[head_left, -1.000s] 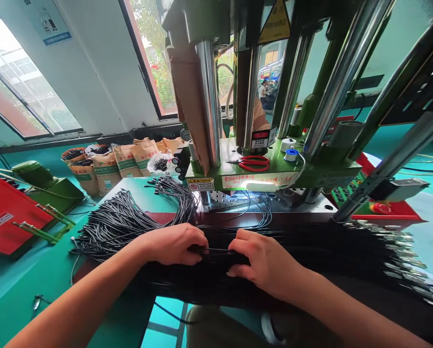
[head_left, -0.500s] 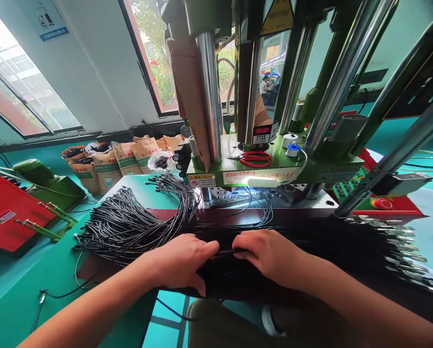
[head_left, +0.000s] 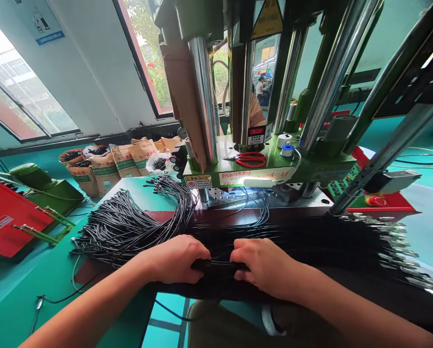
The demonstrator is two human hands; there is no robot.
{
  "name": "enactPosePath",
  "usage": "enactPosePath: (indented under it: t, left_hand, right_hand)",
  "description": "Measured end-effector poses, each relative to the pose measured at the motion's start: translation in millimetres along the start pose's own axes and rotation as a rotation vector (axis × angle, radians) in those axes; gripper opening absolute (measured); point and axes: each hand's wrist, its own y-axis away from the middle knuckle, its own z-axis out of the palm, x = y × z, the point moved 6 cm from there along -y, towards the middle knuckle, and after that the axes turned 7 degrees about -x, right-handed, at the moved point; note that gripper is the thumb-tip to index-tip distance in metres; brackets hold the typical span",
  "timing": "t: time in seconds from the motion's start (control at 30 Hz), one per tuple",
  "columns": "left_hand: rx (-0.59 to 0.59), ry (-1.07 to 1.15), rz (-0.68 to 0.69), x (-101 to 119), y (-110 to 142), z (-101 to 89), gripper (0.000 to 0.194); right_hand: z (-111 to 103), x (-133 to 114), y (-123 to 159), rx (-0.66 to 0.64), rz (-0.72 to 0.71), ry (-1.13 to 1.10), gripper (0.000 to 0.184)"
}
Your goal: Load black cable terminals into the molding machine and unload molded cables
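A thick bundle of thin black cables (head_left: 310, 241) lies across the bench in front of a green moulding press (head_left: 274, 166). My left hand (head_left: 176, 258) and my right hand (head_left: 263, 263) rest side by side on the bundle's middle. Both are closed, fingers curled and pinching a few black cables (head_left: 219, 263) stretched between them. The cables fan out to the left (head_left: 122, 224) and end in metal connectors on the right (head_left: 401, 246).
Red-handled scissors (head_left: 251, 159) and tape rolls (head_left: 285, 150) sit on the press's green ledge. Chrome columns (head_left: 205, 96) rise above. Brown paper sacks (head_left: 107, 166) stand on the floor at left, beside a red machine part (head_left: 6, 222). A loose cable (head_left: 56, 295) trails over the green bench.
Both hands drew slightly toward me and downward on the bundle. The left fingers, stretched over the cables half a second ago, have curled back into a pinch.
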Motion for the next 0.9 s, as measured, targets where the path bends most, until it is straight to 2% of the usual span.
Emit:
enactPosePath:
  t: [0.07,0.13,0.23,0.37,0.47,0.53,0.6,0.73,0.9]
  left_hand:
    - [0.001,0.093,0.014,-3,1,-5.2,0.007]
    - [0.020,0.184,0.002,-8,3,-11.4,0.011]
    - [0.030,0.299,-0.057,-15,7,-17.0,0.014]
    - [0.039,0.372,-0.102,-17,9,-19.0,0.011]
    - [0.074,0.371,-0.107,-16,8,-20.7,0.011]
    - [0.092,0.355,-0.113,-17,6,-21.6,0.010]
    - [0.094,0.359,-0.138,-18,5,-21.2,0.008]
    - [0.073,0.365,-0.161,-18,1,-21.5,0.008]
    - [0.039,0.336,-0.144,3,-8,-36.9,0.018]
  right_hand:
    - [-3,-1,0,0.051,-0.001,-0.021,0.010]
    - [-6,2,3,0.115,0.009,-0.021,0.010]
    - [-11,20,16,0.228,0.041,0.049,0.006]
    - [-20,72,53,0.300,0.136,0.223,0.016]
    - [-34,112,89,0.353,0.238,0.338,0.019]
    - [-46,130,111,0.395,0.326,0.414,0.023]
    - [-54,142,130,0.396,0.417,0.455,0.028]
    - [-56,162,157,0.303,0.516,0.421,0.041]
    - [-70,174,179,0.369,0.517,0.501,0.030]
